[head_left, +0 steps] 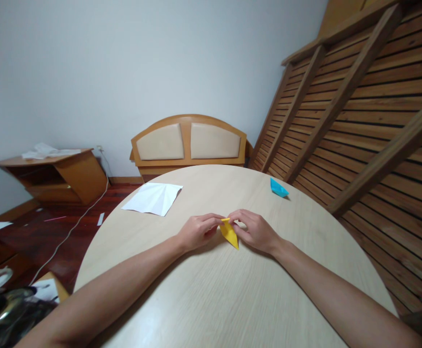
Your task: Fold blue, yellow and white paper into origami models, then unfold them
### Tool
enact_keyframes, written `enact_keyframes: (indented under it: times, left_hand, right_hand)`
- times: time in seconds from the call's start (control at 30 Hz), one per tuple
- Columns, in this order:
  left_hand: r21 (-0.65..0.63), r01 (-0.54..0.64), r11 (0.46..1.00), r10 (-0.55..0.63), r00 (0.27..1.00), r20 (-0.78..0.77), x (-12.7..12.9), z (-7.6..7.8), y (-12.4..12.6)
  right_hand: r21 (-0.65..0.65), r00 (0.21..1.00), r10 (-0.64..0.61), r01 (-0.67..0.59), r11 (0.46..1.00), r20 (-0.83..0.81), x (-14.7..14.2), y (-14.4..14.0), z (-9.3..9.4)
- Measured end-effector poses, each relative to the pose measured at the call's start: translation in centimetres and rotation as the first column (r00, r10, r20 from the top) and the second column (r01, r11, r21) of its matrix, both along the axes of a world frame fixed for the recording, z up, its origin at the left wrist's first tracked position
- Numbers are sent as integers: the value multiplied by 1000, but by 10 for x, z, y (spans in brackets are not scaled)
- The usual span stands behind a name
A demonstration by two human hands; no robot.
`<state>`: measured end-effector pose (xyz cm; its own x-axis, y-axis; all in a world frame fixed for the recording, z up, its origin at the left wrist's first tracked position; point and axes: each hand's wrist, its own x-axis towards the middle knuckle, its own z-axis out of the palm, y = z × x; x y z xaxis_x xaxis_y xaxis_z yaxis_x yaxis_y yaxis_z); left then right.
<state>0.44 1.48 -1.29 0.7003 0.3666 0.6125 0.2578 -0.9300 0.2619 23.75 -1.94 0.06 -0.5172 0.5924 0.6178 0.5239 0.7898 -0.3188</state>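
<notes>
Yellow paper point(230, 236): while its far end is held, its tip points near, over the middle of the desk point(196, 299).
Hands: left hand point(201, 231) and right hand point(255, 232) pinch its far end from both sides.
Blue paper point(278, 188): far right.
White sheet point(154, 198): creased, far left.

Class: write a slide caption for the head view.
Left hand and right hand handle a small folded yellow paper at a round pale wood-grain table bearing a folded blue paper.
</notes>
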Motion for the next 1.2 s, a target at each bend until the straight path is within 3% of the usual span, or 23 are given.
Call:
enact_keyframes:
  times: [0.17, 0.37, 0.7, 0.93, 1.2]
  left_hand:
    - [14, 35, 999, -36, 999, 32, 2, 2, -3]
    - [8, -86, 996, 85, 989, 121, 5, -8, 2]
    - [42, -116, 992, 112, 990, 90, 3, 0, -4]
    - [98, -133, 986, 129, 990, 52, 4, 5, -8]
    - [110, -195, 975, 184, 977, 106, 4, -4, 0]
  right_hand:
    - [118, 999, -35, 39, 992, -33, 1, 5, -6]
    - [233, 999, 21, -15, 972, -23, -2, 4, -7]
    - [176, 1000, -11, 12, 984, -9, -3, 2, -1]
    - [200, 996, 19, -37, 979, 91, -2, 3, 0]
    - [85, 995, -101, 100, 991, 14, -4, 0, 2]
